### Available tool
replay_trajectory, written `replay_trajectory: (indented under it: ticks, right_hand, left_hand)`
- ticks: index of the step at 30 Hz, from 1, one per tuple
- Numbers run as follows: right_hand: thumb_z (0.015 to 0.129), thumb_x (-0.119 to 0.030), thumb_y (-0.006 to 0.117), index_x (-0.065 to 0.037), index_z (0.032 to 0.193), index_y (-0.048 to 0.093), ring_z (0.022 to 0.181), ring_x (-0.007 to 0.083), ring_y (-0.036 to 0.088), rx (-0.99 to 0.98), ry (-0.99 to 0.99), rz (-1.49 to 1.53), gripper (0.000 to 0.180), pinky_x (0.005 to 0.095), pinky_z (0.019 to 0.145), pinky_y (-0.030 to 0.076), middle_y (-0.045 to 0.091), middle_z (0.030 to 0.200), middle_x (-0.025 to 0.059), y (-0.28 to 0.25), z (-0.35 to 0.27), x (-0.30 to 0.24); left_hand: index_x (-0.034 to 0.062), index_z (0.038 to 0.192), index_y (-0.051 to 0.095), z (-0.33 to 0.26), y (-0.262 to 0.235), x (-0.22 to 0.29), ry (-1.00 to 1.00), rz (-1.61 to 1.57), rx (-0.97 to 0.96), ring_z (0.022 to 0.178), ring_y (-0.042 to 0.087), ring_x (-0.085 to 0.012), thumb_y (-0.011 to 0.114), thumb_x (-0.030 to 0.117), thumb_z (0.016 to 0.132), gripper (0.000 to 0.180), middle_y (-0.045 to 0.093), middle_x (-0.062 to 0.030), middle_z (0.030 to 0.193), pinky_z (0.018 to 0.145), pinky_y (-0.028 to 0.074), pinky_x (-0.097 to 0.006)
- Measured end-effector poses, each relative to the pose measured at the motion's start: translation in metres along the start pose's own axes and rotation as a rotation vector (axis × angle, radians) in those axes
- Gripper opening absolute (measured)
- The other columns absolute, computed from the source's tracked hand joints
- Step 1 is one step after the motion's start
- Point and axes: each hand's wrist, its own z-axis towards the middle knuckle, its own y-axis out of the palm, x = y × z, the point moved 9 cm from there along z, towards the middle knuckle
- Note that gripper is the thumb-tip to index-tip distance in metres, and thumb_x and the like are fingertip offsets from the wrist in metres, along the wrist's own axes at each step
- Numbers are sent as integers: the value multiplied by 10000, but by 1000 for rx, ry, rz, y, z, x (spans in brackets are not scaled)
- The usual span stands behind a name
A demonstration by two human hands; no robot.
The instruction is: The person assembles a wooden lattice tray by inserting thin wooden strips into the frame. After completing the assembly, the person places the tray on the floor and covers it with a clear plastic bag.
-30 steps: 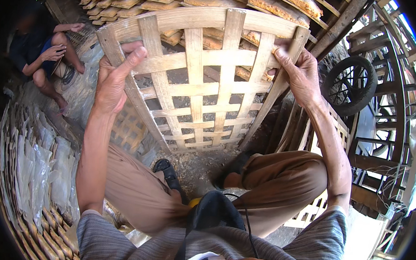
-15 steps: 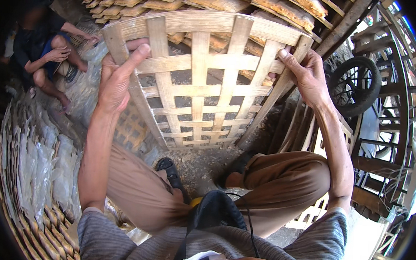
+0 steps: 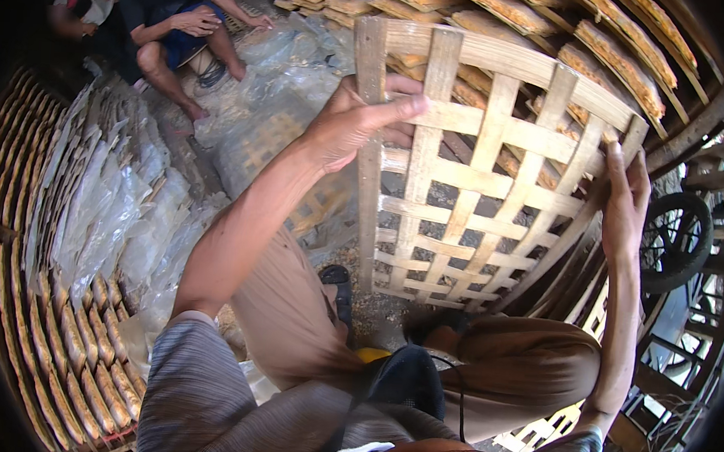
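Observation:
A pale woven lattice panel [image 3: 486,127] of flat wooden strips stands upright between my two hands, its lower end near the floor. My left hand [image 3: 353,128] is closed around the panel's left side strip, with the thumb across the front and the fingers behind. At the upper right edge, my right hand [image 3: 625,196] grips the side strip, its fingers pointing up along the edge. Part of that grip is hidden. Below the panel, my bent legs [image 3: 528,356] are spread, and one dark sandal [image 3: 337,291] shows.
Behind the panel rise stacked racks of flat golden-brown slabs [image 3: 495,9]. Crumpled clear plastic sheeting [image 3: 293,73] lies over another lattice on the left, and more plastic drapes a stack [image 3: 116,186]. Rows of slabs [image 3: 93,359] stand lower left. People sit at upper left; a wheel [image 3: 677,244] is right.
My view has swung left, so the panel and both hands appear farther right. The panel is angled more, and my right fingers now lie straighter along its edge.

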Motion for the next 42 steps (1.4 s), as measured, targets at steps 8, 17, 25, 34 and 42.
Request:
replay_trajectory:
  ticks: [8,17,25,34,42]
  right_hand:
    - [895,-334,772,-246,1597,398,1582,315,217,-271,-820,-948,800,589,1259,254,278,1697,99,104,-65,-85]
    - [908,-267,765,-119,1511,524,1499,381,363,-28,-851,-919,667,564,1187,344,385,1628,170,70,-35,-77]
    - [874,-468,762,-357,1596,390,1586,302,212,-271,-1047,-1004,819,702,1240,63,239,1718,46,203,-49,-162]
    - [970,-476,678,-87,1595,333,1522,356,337,194,-1021,-806,813,612,1231,261,377,1623,208,146,35,-162]
    - [1057,-477,581,-22,1312,629,1052,178,671,-297,198,-53,524,369,905,570,693,1134,85,55,6,29]
  left_hand:
    - [-72,1265,643,-4,16,-1,48,-5,42,1057,727,-262,699,198,999,383,697,-227,1179,755,671,-370]
    - [-28,1413,531,0,-56,9,75,-218,254,1033,731,-279,677,256,991,529,674,-168,1250,794,641,-341]
    - [9,1398,586,16,-73,-1,80,-253,359,1019,715,-240,723,277,946,543,686,-149,1243,785,609,-335]
    - [6,1393,562,3,-107,12,47,-210,431,1122,667,-276,714,356,951,584,635,-131,1281,882,595,-367]
    - [28,1337,599,2,-95,11,43,-295,376,1105,665,-244,746,410,938,571,651,-115,1228,932,589,-403]
